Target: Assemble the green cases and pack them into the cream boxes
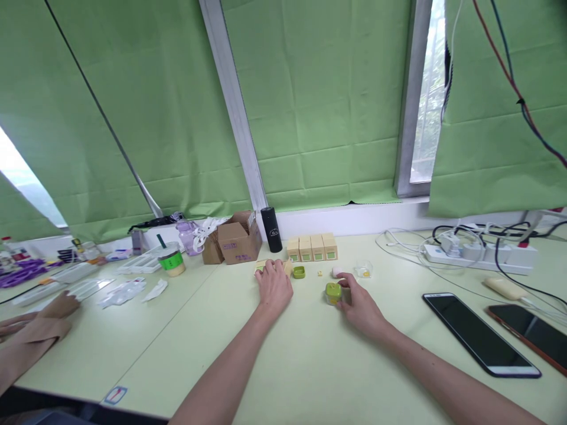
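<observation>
I observe the right hand point(353, 296) grasping a green-lidded container point(333, 293); the left hand point(273, 283) covers a small box point(262, 267), grip indeterminable.

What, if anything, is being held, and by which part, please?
The right hand holds a lidded jar by its right side; the left hand's grip on a box is unclear.

Left hand point(273, 286): bare, with slim fingers. Right hand point(359, 308): bare, of matching build. The left forearm point(234, 360) and right forearm point(436, 369) are slender, uncovered, smooth in outline, and narrower toward the wrists.
</observation>
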Available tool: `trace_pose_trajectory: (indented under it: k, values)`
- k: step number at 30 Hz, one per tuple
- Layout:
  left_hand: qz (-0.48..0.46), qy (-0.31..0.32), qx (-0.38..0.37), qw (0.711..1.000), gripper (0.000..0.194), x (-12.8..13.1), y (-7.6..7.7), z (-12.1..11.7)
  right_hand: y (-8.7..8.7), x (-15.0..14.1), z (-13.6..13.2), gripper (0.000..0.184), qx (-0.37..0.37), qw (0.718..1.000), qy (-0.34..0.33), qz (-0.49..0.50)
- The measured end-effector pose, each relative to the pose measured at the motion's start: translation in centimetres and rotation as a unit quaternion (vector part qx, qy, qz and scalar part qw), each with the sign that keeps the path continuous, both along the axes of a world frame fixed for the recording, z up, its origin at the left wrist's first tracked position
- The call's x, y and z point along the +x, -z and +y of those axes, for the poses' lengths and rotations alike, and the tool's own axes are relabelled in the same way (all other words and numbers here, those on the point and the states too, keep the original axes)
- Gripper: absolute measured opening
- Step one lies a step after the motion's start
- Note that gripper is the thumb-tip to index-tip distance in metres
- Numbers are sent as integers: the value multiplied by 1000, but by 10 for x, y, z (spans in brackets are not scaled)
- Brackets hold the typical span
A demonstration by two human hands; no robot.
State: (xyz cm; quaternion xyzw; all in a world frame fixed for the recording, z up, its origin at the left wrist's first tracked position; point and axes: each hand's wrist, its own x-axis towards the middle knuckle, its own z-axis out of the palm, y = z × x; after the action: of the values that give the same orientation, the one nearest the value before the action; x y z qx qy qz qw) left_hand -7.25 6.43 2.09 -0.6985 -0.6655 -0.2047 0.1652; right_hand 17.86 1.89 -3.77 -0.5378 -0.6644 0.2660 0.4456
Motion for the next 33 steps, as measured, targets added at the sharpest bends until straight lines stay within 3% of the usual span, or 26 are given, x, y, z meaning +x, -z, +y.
trace_pose_trajectory:
  k: [9,22,29,33]
  values:
    - [-31,-6,9,999,35,4,-8,-5,-7,0,-6,70,43,999,3,4]
    - [-60,42,64,995,39,12,-12,-13,-19,2,-8,48,157,987,5,-25]
    - [-82,84,128,985,36,17,-10,-17,-24,1,-12,33,187,982,20,-16]
    - [-72,145,211,964,36,24,-10,-22,-30,-2,-16,28,194,980,31,12]
